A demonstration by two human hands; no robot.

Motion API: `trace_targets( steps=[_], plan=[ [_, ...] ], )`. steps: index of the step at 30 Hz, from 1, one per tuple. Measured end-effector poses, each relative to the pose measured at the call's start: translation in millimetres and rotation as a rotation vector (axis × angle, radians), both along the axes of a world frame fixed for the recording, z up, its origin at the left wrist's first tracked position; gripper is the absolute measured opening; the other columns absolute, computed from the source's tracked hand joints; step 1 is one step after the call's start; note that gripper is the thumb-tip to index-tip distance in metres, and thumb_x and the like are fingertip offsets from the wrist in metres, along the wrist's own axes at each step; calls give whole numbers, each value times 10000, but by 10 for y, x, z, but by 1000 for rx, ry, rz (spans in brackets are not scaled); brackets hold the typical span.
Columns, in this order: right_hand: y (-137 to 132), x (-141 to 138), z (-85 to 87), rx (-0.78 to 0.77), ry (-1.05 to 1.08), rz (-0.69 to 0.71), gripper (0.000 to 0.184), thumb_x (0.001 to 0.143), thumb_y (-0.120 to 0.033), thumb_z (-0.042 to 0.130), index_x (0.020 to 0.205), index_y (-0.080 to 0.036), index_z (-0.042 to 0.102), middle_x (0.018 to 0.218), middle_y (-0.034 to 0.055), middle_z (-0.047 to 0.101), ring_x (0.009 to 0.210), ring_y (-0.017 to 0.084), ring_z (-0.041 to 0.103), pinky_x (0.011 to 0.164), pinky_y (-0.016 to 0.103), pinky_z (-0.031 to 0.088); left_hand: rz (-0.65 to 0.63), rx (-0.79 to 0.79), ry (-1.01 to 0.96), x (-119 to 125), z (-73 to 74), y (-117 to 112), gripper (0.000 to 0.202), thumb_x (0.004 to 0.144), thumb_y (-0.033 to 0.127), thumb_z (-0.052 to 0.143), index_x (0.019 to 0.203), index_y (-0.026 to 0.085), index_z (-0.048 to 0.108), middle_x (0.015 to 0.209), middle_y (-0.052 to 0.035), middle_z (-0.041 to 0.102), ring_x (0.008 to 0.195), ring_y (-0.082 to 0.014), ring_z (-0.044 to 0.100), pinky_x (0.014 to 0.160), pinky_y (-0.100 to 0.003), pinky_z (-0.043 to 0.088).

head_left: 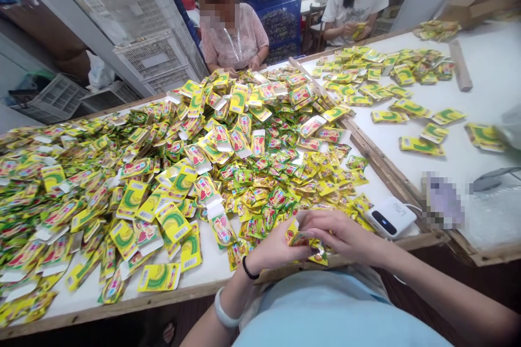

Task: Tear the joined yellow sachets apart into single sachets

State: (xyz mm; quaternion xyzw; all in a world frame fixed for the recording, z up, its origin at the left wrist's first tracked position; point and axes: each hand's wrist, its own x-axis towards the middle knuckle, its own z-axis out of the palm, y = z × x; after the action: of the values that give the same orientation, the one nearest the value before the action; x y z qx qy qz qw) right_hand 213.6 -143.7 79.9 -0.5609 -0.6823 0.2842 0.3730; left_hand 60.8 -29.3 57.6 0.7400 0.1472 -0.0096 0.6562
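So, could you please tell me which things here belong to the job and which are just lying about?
Likely part of the job: carton in the left hand, right hand at it; piled sachets; heaped yellow cartons.

Seemingly just lying about: white power bank; purple phone.

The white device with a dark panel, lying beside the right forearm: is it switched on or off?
It appears on: the white device has a dark panel with a small bluish glow in it.

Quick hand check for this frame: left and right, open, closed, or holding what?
Left hand: closed, holding a small yellow box.
Right hand: fingers bent at the box; grip cannot be told.
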Motion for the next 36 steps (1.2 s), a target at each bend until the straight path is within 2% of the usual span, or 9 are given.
trace_targets(
  steps=[4, 10, 13, 16, 19, 23, 28, 33, 36],
  plan=[
    [-152, 214, -20, 20, -126, -130, 195, 905, -230, 446, 860, -197, 633, 919, 52, 611, 850, 151, 579, 731, 258, 457, 49, 134, -84, 106, 21, 12, 671, 717, 332, 670, 1299, 213, 360, 1274, -89, 482, 1146, -221, 471, 971, -339, 378],
    [-286, 1094, -30, 312, -609, -1039, 241, 839, -363, 552, 958, -161, 609, 961, 102, 589, 759, 188, 576, 658, 295, 448, 519, 945, 146, 183, -235, 444, 432, 792, 483, 535, 1088, 170, 498, 1073, -115, 539, 1071, -282, 458, 923, -447, 349],
    [-159, 1087, -247, 194, -727, -781, 360, 832, -402, 547, 1079, -141, 563, 994, 110, 606, 883, 230, 570, 776, 343, 452, 497, 1070, 250, 180, -402, 570, 365, 742, 501, 587, 884, 169, 534, 913, -91, 550, 956, -285, 489, 842, -438, 379],
    [60, 856, -570, 69, -802, -459, 354, 822, -386, 558, 1094, -161, 585, 1128, 127, 587, 1089, 293, 490, 891, 426, 400, 505, 984, 142, 179, -437, 560, 290, 744, 455, 603, 818, 188, 516, 874, -55, 556, 909, -242, 507, 824, -389, 389],
    [248, 730, -761, 46, -816, -399, 199, 853, -247, 514, 994, -195, 645, 1186, 105, 579, 1165, 311, 438, 930, 474, 355, 601, 663, -19, 163, -374, 540, 241, 781, 397, 575, 888, 194, 502, 814, -12, 568, 762, -162, 543, 713, -289, 417],
    [356, 711, -562, 133, -522, -365, 188, 885, -194, 450, 913, -201, 636, 1116, 80, 617, 1114, 254, 488, 934, 432, 373, 696, 260, -102, 107, -274, 591, 318, 780, 359, 581, 1033, 179, 513, 554, 77, 449, 493, -88, 442, 513, -197, 361],
    [397, 426, -131, 150, -26, -253, 203, 928, -255, 383, 833, -184, 548, 1128, 85, 572, 1047, 174, 534, 895, 320, 419, 641, 57, -98, 91, -176, 559, 288, 755, 383, 604, 893, 131, 612, 622, 14, 560, 544, -104, 515, 499, -204, 411],
    [496, 151, -156, 66, -141, -311, 215, 932, -284, 358, 828, -178, 513, 747, 40, 564, 678, 156, 543, 660, 291, 436, 567, -69, -106, 98, -68, 388, 352, 790, 453, 551, 927, 134, 610, 583, 23, 527, 516, -106, 509, 466, -212, 444],
    [516, 50, -232, -21, 102, -335, 200, 920, -353, 395, 1011, -193, 474, 669, -15, 508, 566, 122, 503, 565, 252, 419, 570, -50, -109, 59, -40, 283, 335, 761, 385, 620, 978, 131, 601, 664, -6, 598, 583, -111, 541, 497, -195, 436]
  ],
)
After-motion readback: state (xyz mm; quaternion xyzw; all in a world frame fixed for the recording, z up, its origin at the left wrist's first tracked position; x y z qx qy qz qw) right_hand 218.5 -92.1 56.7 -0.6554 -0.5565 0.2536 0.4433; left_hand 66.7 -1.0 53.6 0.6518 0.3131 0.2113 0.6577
